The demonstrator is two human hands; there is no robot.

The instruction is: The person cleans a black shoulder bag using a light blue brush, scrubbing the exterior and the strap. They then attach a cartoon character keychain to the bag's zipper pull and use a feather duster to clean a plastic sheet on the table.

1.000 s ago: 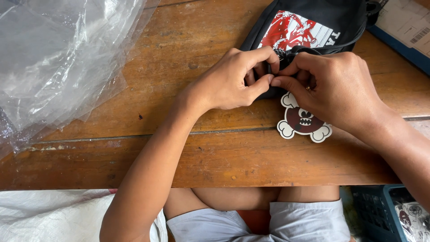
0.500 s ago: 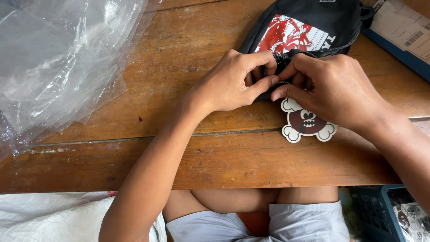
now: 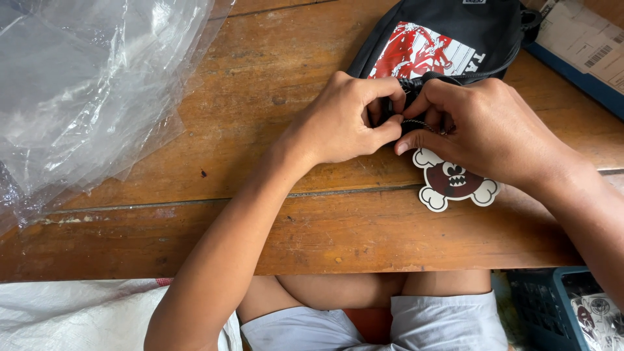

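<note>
1. Head view, looking down on a wooden table (image 3: 260, 214) with both of the person's hands meeting at the near edge of a black bag (image 3: 448, 39).
2. The left hand (image 3: 341, 120) is curled closed, thumb and forefinger pinched on the bag's lower edge beside a thin black cord (image 3: 421, 123).
3. The right hand (image 3: 484, 130) is also closed, its fingertips pinching the same cord just beside the left thumb; the 2 hands touch at the fingertips.
4. The black bag lies flat on the table's far side, right of centre, with a red and white print panel on its face and a zip line running along its right part.
5. A die-cut tag (image 3: 455, 185) shaped like a dark red toothy face with cream bone ends lies on the table, directly under the right hand and partly covered by it.
6. Crumpled clear plastic sheeting (image 3: 84, 84) fills the left of the table, well apart from the hands.
7. A blue-edged flat package (image 3: 578, 58) sits at the far right corner beside the bag.
8. Below the table edge are the person's knees in grey shorts (image 3: 377, 325), a white sack (image 3: 78, 315) at left and a blue crate (image 3: 552, 305) at right.
</note>
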